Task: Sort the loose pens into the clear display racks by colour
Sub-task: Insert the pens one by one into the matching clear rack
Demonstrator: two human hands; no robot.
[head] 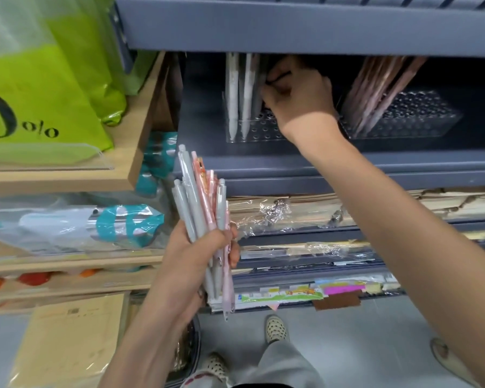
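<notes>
In the lower centre of the frame the left hand (199, 247) has its fingers wrapped round a bundle of grey and pink pens (199, 197), long axes near vertical, tips down, tops leaning slightly left. At upper centre the right hand (300, 93) curls its fingers at the left clear rack (261, 130), beside upright grey pens (238, 93); whether it grips one is unclear. Pink pens (375, 91) lean rightwards in the right clear rack (420, 116)
</notes>
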